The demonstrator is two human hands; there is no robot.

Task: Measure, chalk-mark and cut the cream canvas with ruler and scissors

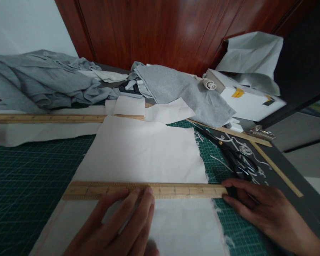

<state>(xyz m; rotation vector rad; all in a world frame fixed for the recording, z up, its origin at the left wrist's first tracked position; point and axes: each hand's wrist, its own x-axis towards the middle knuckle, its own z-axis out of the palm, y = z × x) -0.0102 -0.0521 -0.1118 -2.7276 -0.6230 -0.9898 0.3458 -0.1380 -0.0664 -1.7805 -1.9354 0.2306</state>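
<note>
A white piece of fabric (146, 153) with frayed right edges lies on the green cutting mat (21, 185). Across it, from side to side, runs a wooden ruler (184, 191). The fingertips of my left hand (122, 224) press on the ruler's lower edge near its middle, fingers stretched out. At the ruler's right end, my right hand (264, 209) pinches the tip between thumb and fingers, just beyond the fabric's edge. Black scissors (229, 151) lie beyond my right hand, among loose thread scraps.
Another wooden ruler (56, 118) rests on a white fabric strip (42, 133) at the left. Grey cloth (56, 81) is heaped along the back. A white box (245, 96) stands back right. A thin wooden strip (277, 169) lies near the table's right edge.
</note>
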